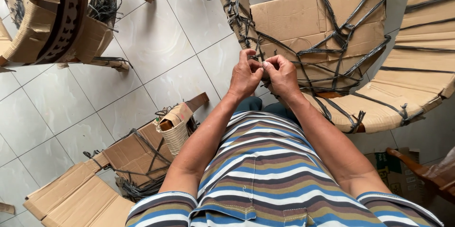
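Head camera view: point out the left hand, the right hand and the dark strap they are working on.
left hand [245, 74]: head view, on its back.
right hand [283, 75]: head view, on its back.
dark strap [342, 35]: head view, on a crossing over the cardboard.

The left hand [245, 74] and the right hand [282, 76] met thumb to thumb, fingers curled, pinching a dark strap [259, 57] between their fingertips; the strap ran across a cardboard-wrapped chair [310, 18] directly beyond the hands; further dark straps crossed the cardboard in a tangled web to the right of the right hand. Both forearms extended from a striped shirt [265, 175] below the hands. Left of and below the left hand, a small woven basket [174, 134] stood on the tiled floor [156, 42], touching flattened cardboard [78, 198]; another wrapped piece [52, 18] stood far left of the hands.
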